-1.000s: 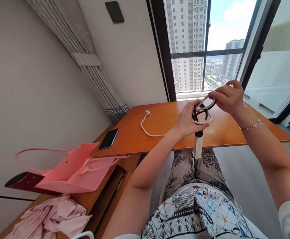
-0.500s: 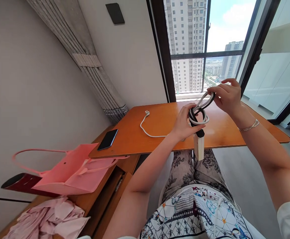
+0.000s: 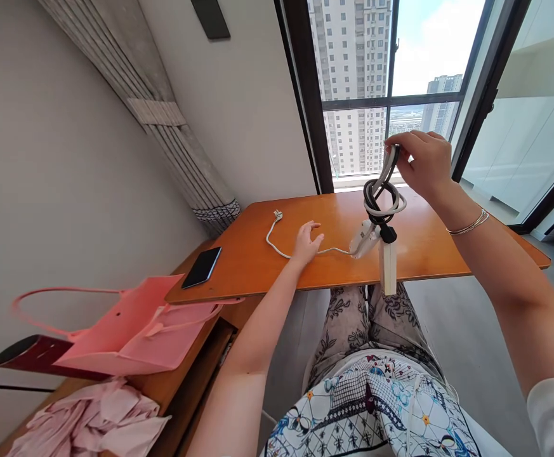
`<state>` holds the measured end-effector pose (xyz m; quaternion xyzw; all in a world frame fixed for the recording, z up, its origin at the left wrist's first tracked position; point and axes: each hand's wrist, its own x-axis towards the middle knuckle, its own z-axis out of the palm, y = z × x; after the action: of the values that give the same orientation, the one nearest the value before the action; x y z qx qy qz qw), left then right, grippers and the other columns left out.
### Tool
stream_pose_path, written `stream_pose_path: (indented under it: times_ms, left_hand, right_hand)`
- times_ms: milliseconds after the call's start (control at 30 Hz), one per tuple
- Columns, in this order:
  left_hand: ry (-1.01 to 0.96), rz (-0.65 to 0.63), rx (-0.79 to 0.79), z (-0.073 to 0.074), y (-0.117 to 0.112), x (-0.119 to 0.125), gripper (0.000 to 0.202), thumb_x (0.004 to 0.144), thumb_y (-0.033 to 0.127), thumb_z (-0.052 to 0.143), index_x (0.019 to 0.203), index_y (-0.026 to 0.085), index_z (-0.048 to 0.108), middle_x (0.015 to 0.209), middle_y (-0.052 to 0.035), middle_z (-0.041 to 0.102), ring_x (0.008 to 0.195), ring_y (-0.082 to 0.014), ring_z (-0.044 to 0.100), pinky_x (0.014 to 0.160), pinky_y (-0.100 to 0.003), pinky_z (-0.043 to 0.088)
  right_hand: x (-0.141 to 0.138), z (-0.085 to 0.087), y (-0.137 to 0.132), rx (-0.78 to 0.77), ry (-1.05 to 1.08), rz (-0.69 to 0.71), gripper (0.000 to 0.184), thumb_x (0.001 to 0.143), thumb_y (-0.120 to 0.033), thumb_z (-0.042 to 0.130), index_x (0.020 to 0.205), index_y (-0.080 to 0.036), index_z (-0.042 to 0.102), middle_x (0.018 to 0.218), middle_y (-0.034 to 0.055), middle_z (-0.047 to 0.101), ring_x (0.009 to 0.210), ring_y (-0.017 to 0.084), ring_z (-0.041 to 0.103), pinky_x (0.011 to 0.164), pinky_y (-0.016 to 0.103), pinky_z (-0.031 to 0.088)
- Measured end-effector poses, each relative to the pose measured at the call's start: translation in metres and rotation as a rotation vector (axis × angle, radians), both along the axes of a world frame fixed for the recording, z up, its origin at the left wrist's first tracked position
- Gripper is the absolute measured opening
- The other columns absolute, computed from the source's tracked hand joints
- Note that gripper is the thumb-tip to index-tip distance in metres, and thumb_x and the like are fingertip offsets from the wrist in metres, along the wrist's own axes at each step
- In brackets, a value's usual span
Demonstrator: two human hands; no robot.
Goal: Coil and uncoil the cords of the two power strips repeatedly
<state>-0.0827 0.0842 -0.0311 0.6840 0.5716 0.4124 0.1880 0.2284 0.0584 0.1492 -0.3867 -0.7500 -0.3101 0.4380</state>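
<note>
So, from where I'm standing: right hand (image 3: 422, 162) has the cable coil (image 3: 384, 197) up in the air over the desk (image 3: 448, 251), fingertips and thumb clamped on its top loop. Looks like a sensible grip: held at the top, the whole bundle hangs under its own weight and the turns stay bunched, black and white strands wrapped together.

Below the coil, a black end piece (image 3: 388, 235) and then a pale block (image 3: 388, 270), hanging roughly upright across the desk's near edge. Likely the block's weight is what pulls the bundle straight.

Power strip (image 3: 363, 239), white, sits just behind the bundle in view, partly hidden; can't tell if they touch. Its cord (image 3: 271, 238) runs left along the desk, ending in a plug (image 3: 277, 216) toward the far side.

Left hand (image 3: 308, 242) is over that cord, nothing in its grasp, fingers apart and slightly curled. Can't tell whether it touches the cord. Phone (image 3: 201, 266) lies flat at the left corner, well apart from the cables.
</note>
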Motion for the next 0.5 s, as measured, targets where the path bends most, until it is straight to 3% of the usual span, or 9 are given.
stream_pose_path:
  times_ms: [67, 133, 200, 267, 367, 500]
  left_hand:
    - [0.19, 0.238, -0.098, -0.007, 0.007, -0.028, 0.037, 0.087, 0.026, 0.057, 0.121, 0.013, 0.056, 0.144, -0.0219, 0.05, 0.141, -0.0332, 0.043, 0.118, -0.046, 0.032]
    - [0.302, 0.432, -0.223, -0.012, 0.012, -0.05, 0.049, 0.085, 0.033, 0.063, 0.127, 0.009, 0.054, 0.144, -0.0283, 0.049, 0.138, -0.0419, 0.044, 0.113, -0.055, 0.036]
    - [0.366, 0.548, -0.33, -0.016, 0.016, -0.066, 0.061, 0.083, 0.044, 0.065, 0.128, 0.005, 0.053, 0.142, -0.0335, 0.048, 0.136, -0.0478, 0.044, 0.108, -0.06, 0.037]
    - [0.391, 0.607, -0.389, -0.019, 0.019, -0.074, 0.065, 0.08, 0.047, 0.068, 0.127, 0.004, 0.053, 0.141, -0.0351, 0.049, 0.136, -0.0492, 0.044, 0.107, -0.061, 0.039]
    - [0.35, 0.626, -0.405, -0.021, 0.024, -0.079, 0.062, 0.074, 0.03, 0.074, 0.128, 0.009, 0.053, 0.137, -0.031, 0.055, 0.133, -0.045, 0.051, 0.106, -0.058, 0.043]
    - [0.205, 0.547, -0.257, -0.012, 0.03, -0.075, 0.057, 0.072, 0.008, 0.068, 0.127, 0.009, 0.052, 0.126, -0.0238, 0.064, 0.126, -0.0363, 0.06, 0.107, -0.048, 0.047]
  right_hand:
    - [0.001, 0.003, 0.001, -0.002, 0.01, -0.014, 0.026, 0.101, -0.031, 0.042, 0.112, -0.026, 0.065, 0.083, 0.0056, 0.068, 0.08, 0.022, 0.064, 0.079, 0.038, 0.046]
    - [0.0, 0.005, 0.002, -0.001, 0.014, -0.024, 0.026, 0.101, -0.03, 0.042, 0.112, -0.026, 0.065, 0.084, 0.0056, 0.068, 0.081, 0.022, 0.065, 0.079, 0.037, 0.046]
    - [-0.003, 0.005, 0.002, -0.004, 0.014, -0.03, 0.027, 0.102, -0.029, 0.042, 0.113, -0.025, 0.066, 0.085, 0.0057, 0.068, 0.082, 0.021, 0.065, 0.079, 0.037, 0.047]
    - [-0.007, 0.005, 0.003, -0.011, 0.012, -0.027, 0.028, 0.101, -0.027, 0.041, 0.114, -0.024, 0.066, 0.088, 0.0058, 0.068, 0.084, 0.021, 0.066, 0.079, 0.036, 0.047]
    - [-0.011, 0.003, 0.003, -0.009, 0.016, -0.002, 0.029, 0.102, -0.026, 0.039, 0.114, -0.023, 0.065, 0.089, 0.0056, 0.068, 0.085, 0.02, 0.066, 0.078, 0.035, 0.047]
    - [-0.016, 0.002, -0.001, 0.026, 0.044, 0.053, 0.03, 0.104, -0.032, 0.039, 0.111, -0.024, 0.067, 0.085, 0.0039, 0.068, 0.082, 0.019, 0.067, 0.078, 0.034, 0.048]
